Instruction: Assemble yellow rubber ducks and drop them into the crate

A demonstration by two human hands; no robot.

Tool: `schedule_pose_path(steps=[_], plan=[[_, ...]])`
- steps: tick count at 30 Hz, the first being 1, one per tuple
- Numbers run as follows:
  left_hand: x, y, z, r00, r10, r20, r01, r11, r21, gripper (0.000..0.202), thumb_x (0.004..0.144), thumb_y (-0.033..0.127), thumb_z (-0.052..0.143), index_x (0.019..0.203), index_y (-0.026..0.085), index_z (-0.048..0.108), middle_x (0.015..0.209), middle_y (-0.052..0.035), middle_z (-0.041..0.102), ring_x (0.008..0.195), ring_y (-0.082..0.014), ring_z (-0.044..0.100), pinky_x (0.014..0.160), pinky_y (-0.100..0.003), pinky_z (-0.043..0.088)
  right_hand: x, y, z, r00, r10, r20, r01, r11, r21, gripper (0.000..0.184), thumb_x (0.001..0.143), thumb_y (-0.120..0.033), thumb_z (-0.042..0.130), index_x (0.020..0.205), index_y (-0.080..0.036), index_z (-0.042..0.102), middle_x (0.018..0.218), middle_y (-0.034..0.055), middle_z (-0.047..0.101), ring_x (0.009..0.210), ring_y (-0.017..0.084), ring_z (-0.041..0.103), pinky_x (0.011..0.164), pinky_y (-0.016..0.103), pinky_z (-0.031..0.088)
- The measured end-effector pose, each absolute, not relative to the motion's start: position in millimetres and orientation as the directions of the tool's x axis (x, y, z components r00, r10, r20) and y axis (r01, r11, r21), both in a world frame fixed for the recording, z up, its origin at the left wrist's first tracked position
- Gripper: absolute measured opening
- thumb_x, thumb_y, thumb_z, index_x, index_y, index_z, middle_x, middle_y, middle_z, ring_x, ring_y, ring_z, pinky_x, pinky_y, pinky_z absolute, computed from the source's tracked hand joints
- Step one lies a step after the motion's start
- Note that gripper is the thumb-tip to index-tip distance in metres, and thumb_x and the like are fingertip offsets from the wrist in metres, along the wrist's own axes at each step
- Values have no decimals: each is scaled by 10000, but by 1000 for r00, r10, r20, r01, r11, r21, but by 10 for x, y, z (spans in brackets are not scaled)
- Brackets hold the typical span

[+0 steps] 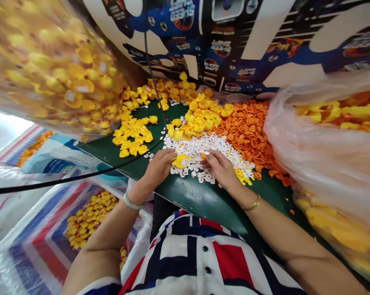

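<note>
Yellow shell and orange piece held just apart

Near the centre of the view, the left hand (162, 167), toward 8 o'clock, pinches a yellow shell (181, 161) with a white patch by its rim. The right hand (220, 168), toward 4 o'clock, grips a small orange piece (204, 155) between thumb and finger. Both are held over a spread of white discs (214, 144) with dark marks, on the green bench (197, 196).

Shell and orange piece are apart, so this unit looks unfinished. Plenty seems left: loose yellow shells (203, 114) heap at 1 o'clock, an orange pile (249, 131) at 2 to 3, and small yellow bits (244, 175) at 4. Yellow clusters (132, 135) lie at 9 to 10. At 8 o'clock, a striped sack (46, 241) holds rounded yellow pieces (91, 215) that may be further along. The clear bag (58, 78) at 10 and pale bag (326, 159) at 3 hold more yellow parts.

At 12 o'clock, printed cardboard (234, 45) repeats what looks like "SPEED SHIFT", upside down; its smaller print is unreadable, as is the blue label (60, 165) at 9.
</note>
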State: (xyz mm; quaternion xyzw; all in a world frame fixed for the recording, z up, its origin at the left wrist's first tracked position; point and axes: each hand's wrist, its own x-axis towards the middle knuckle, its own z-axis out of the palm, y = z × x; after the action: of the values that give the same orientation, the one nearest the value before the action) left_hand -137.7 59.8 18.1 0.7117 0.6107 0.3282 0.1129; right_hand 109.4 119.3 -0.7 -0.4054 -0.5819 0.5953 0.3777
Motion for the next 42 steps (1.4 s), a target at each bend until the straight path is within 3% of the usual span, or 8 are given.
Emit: schedule_pose_path(steps=[5,8,14,19,24,29,34,42], plan=[[-729,479,-6,-7,953,304,489,-262,832,270,829,196,613,1067,268,719,1376,-97,554,1272,-263,520,1079,-422,415,1003,1148,-29,-433,897,-94,-20,-114,-993,348,887,-533,571,1036,-220,609,866,16,677,739,156,651,637,278,550],[-408,500,-96,-235,956,175,74,-161,984,461,788,200,667,1237,295,627,1355,-73,574,1251,-239,546,1060,-395,438,1023,1069,5,-345,938,-31,-16,-38,-999,345,900,-517,550,1068,-217,586,907,26,677,793,164,651,681,284,554],[51,420,9,-239,939,-248,-672,25,740,500,840,622,573,1123,218,651,1241,-90,654,1210,-266,585,983,-376,497,1001,1029,-2,-278,948,156,78,184,-980,393,929,-467,534,1217,-199,516,955,51,654,837,176,649,751,311,542],[42,304,-14,-281,945,-165,-562,-23,827,647,756,629,703,1263,246,586,1328,-86,607,1274,-239,540,1031,-330,451,975,1046,-116,-270,942,198,254,268,-929,363,930,-423,530,1212,-195,546,949,55,644,805,181,626,750,323,519],[-88,455,-35,-441,843,-308,-556,14,831,473,802,524,685,1154,217,611,1068,-49,688,1010,-195,662,859,-293,521,1003,1030,-149,-322,908,268,334,374,-865,338,926,-403,527,1196,-205,573,934,57,649,811,193,618,777,335,506],[-168,513,131,-52,901,-431,-777,235,584,638,809,726,544,1114,175,646,1055,-107,710,952,-266,682,802,-392,560,1044,1133,-124,-261,943,207,376,296,-878,381,909,-450,558,1195,-198,562,873,32,640,734,180,612,702,323,492],[-208,406,145,-49,884,-466,-703,300,644,482,778,570,713,1030,162,664,877,-78,727,762,-225,690,739,-383,569,1318,1227,52,-338,899,277,323,388,-863,365,914,-431,575,1189,-191,576,867,29,632,731,168,594,693,311,491],[-152,458,24,-239,917,-318,-569,133,812,375,723,490,787,905,170,714,898,-45,740,841,-194,687,782,-305,518,1612,1074,386,-746,595,299,481,792,-375,261,970,-361,496,1150,-191,578,965,99,673,802,223,621,661,325,460]])
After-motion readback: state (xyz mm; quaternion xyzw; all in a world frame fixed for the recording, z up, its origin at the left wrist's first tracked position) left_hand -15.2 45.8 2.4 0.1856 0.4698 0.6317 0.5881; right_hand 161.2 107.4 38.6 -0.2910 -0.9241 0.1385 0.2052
